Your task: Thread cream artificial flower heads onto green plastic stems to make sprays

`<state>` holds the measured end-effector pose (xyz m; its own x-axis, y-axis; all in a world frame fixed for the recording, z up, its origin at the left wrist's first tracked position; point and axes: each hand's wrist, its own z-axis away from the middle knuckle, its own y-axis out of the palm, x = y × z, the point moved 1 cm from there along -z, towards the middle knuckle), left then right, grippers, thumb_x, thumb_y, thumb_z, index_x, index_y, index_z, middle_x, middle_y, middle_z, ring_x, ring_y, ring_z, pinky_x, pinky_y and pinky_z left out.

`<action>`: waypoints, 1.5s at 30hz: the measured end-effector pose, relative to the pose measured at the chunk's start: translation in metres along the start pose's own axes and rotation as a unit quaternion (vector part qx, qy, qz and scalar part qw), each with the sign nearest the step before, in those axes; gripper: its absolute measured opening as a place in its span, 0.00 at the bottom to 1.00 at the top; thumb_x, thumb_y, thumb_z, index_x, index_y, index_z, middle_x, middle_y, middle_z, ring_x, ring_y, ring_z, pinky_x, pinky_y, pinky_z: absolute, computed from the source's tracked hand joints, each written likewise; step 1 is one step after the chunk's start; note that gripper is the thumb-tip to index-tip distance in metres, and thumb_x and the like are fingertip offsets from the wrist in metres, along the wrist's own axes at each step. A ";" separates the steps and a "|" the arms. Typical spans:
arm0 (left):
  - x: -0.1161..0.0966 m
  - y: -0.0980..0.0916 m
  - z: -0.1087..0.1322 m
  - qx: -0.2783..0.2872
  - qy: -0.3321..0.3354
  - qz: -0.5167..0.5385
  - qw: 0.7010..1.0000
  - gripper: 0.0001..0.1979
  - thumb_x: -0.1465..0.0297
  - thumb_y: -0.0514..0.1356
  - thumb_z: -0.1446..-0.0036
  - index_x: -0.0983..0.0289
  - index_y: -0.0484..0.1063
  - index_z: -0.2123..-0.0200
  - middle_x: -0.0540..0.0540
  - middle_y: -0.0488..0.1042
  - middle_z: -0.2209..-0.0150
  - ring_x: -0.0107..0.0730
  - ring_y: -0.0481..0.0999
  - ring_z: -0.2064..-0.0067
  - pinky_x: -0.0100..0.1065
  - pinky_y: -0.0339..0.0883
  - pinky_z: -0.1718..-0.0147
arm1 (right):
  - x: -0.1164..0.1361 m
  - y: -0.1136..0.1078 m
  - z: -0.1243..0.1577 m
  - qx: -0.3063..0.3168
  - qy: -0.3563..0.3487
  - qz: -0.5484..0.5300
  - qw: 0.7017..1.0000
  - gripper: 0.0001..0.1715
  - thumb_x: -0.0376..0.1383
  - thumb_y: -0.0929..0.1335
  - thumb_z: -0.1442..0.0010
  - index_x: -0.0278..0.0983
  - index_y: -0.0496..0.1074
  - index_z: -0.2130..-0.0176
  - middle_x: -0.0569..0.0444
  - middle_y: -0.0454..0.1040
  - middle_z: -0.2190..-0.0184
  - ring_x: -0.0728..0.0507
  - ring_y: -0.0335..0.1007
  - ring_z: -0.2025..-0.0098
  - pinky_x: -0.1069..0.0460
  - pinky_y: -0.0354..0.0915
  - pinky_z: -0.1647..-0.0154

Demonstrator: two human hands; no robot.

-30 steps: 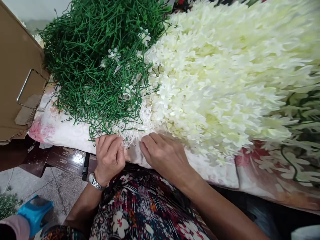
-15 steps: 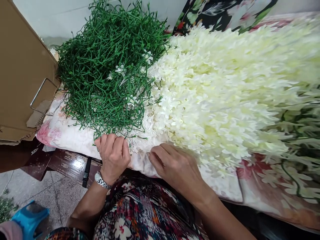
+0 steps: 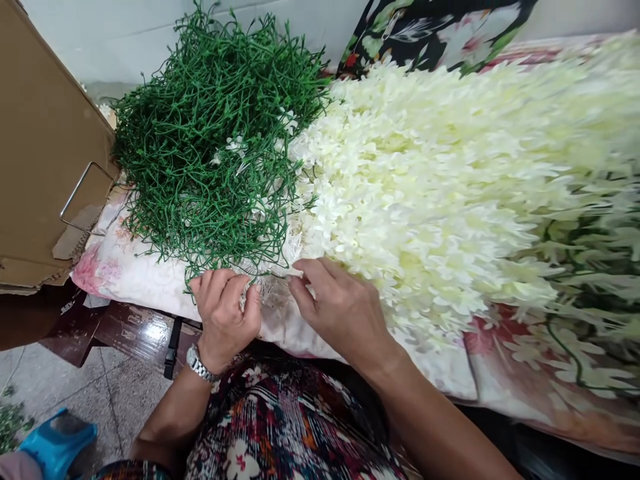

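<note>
A tangled heap of green plastic stems (image 3: 210, 160) lies at the left on a floral cloth (image 3: 145, 280). A large mound of cream-white artificial flowers (image 3: 440, 187) fills the middle and right. My left hand (image 3: 225, 313), with a wristwatch, is curled at the near edge of the green heap, its fingers closed on small white pieces. My right hand (image 3: 335, 307) sits beside it at the foot of the flower mound, fingers pinched on a small white piece (image 3: 295, 272). A patch of fine white bits (image 3: 273, 290) lies between the hands.
A brown cardboard box (image 3: 40, 153) with a metal wire handle stands at the left. A dark wooden table edge (image 3: 135, 330) shows under the cloth. A blue object (image 3: 55, 440) lies on the tiled floor at bottom left. Patterned fabric (image 3: 440, 27) hangs behind.
My right hand has moved up and left from the cloth's edge to the foot of the flower mound and now pinches a white piece. My left hand has stayed put.
</note>
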<state>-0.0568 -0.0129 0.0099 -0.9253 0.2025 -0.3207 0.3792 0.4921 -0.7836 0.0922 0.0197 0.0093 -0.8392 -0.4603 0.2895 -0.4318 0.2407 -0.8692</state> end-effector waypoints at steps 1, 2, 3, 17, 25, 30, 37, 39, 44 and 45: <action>0.000 -0.001 -0.003 -0.006 0.013 -0.011 1.000 0.05 0.71 0.56 0.51 0.66 0.69 0.69 0.55 0.69 0.71 0.35 0.65 0.66 0.39 0.52 0.64 | 0.000 0.001 -0.003 0.003 0.011 0.030 0.999 0.08 0.35 0.60 0.45 0.34 0.67 0.68 0.54 0.69 0.75 0.49 0.63 0.76 0.55 0.51 0.77; -0.001 -0.002 -0.007 -0.010 0.029 -0.022 0.999 0.07 0.70 0.56 0.51 0.65 0.69 0.67 0.56 0.69 0.69 0.36 0.65 0.65 0.39 0.52 0.63 | 0.001 0.003 -0.006 0.011 0.022 0.054 0.998 0.09 0.36 0.60 0.45 0.34 0.67 0.69 0.54 0.69 0.75 0.50 0.62 0.77 0.55 0.49 0.78; -0.002 -0.003 -0.012 -0.013 0.049 -0.033 0.998 0.09 0.69 0.56 0.51 0.65 0.69 0.65 0.57 0.69 0.67 0.37 0.65 0.64 0.40 0.52 0.63 | 0.001 0.004 -0.008 0.021 0.031 0.069 0.997 0.09 0.36 0.60 0.45 0.35 0.67 0.69 0.54 0.70 0.75 0.50 0.61 0.78 0.55 0.46 0.79; 0.016 0.012 -0.047 0.080 0.102 -0.141 0.981 0.12 0.71 0.51 0.47 0.61 0.68 0.60 0.59 0.67 0.55 0.44 0.62 0.57 0.44 0.50 0.62 | -0.003 -0.015 0.000 -0.070 0.061 -0.076 0.993 0.06 0.32 0.61 0.48 0.34 0.65 0.74 0.57 0.67 0.80 0.53 0.62 0.78 0.58 0.53 0.79; 0.010 0.004 -0.040 0.025 0.105 -0.063 0.992 0.12 0.70 0.55 0.50 0.62 0.68 0.59 0.60 0.66 0.55 0.42 0.63 0.56 0.43 0.52 0.60 | -0.009 -0.021 0.012 -0.094 0.071 -0.123 0.985 0.05 0.32 0.63 0.48 0.34 0.67 0.73 0.57 0.68 0.81 0.54 0.62 0.80 0.59 0.58 0.78; -0.009 -0.011 -0.009 0.020 0.060 0.119 0.991 0.08 0.76 0.55 0.51 0.65 0.69 0.65 0.56 0.69 0.67 0.33 0.67 0.63 0.37 0.60 0.63 | -0.010 -0.023 0.025 -0.074 0.129 -0.215 0.965 0.03 0.32 0.64 0.49 0.34 0.67 0.72 0.59 0.66 0.81 0.55 0.60 0.81 0.60 0.57 0.80; -0.045 0.006 -0.009 0.154 -0.068 0.372 0.913 0.13 0.72 0.55 0.48 0.66 0.66 0.57 0.58 0.68 0.58 0.29 0.68 0.61 0.32 0.64 0.62 | -0.014 -0.022 0.042 -0.084 0.114 -0.181 0.973 0.02 0.32 0.64 0.49 0.34 0.67 0.72 0.58 0.66 0.81 0.54 0.60 0.79 0.58 0.58 0.77; -0.050 0.015 -0.017 0.169 -0.100 0.426 0.883 0.09 0.71 0.54 0.47 0.66 0.70 0.63 0.56 0.70 0.64 0.27 0.69 0.64 0.30 0.64 0.65 | -0.017 -0.021 0.043 -0.077 0.116 -0.172 0.975 0.03 0.32 0.64 0.49 0.34 0.67 0.72 0.58 0.66 0.81 0.54 0.61 0.79 0.58 0.59 0.77; -0.052 0.024 -0.020 0.164 -0.160 0.487 0.843 0.07 0.71 0.55 0.47 0.64 0.73 0.71 0.52 0.72 0.70 0.25 0.70 0.67 0.28 0.64 0.66 | -0.023 -0.022 0.052 -0.070 0.119 -0.176 0.975 0.07 0.32 0.64 0.48 0.33 0.67 0.66 0.56 0.69 0.76 0.54 0.63 0.78 0.58 0.61 0.76; -0.051 0.024 -0.018 0.164 -0.169 0.498 0.835 0.06 0.71 0.56 0.48 0.64 0.73 0.71 0.52 0.72 0.70 0.25 0.70 0.67 0.28 0.64 0.66 | -0.024 -0.022 0.053 -0.069 0.125 -0.180 0.973 0.09 0.32 0.64 0.48 0.33 0.67 0.64 0.55 0.70 0.75 0.54 0.63 0.78 0.58 0.61 0.76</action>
<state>-0.0006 0.0044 0.0168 -0.1196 0.0954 -0.9882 0.9910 -0.0480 -0.1246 0.1399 -0.0202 0.0004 -0.6716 -0.3182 0.6691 -0.7389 0.2216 -0.6363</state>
